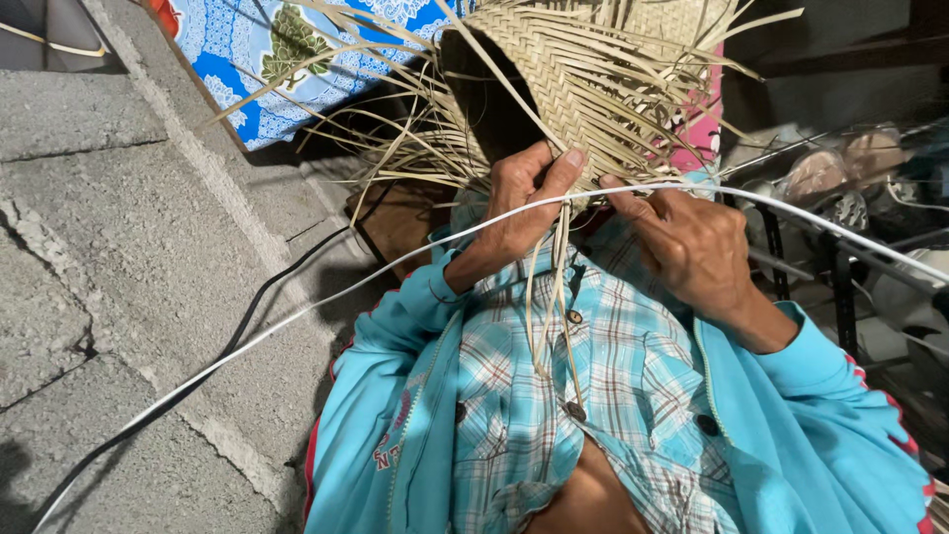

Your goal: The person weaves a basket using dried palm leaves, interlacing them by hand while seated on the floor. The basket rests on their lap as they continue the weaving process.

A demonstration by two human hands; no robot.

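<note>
A half-woven basket of pale straw strips [593, 79] rests on my lap, its dark opening facing left and many loose strips sticking out all round. My left hand [519, 203] pinches a bundle of loose strips [554, 287] at the basket's lower edge, thumb on top. My right hand [692, 242] grips the woven edge just to the right of it. The strips hang down over my plaid shirt [613, 376] and turquoise jacket [395, 415].
A white cable [326, 302] runs diagonally across the view and over my hands, with a black cable [257, 307] beside it. Grey concrete blocks [109, 247] lie at left, a blue patterned cloth [257, 49] at top, a metal rack with shoes [850, 198] at right.
</note>
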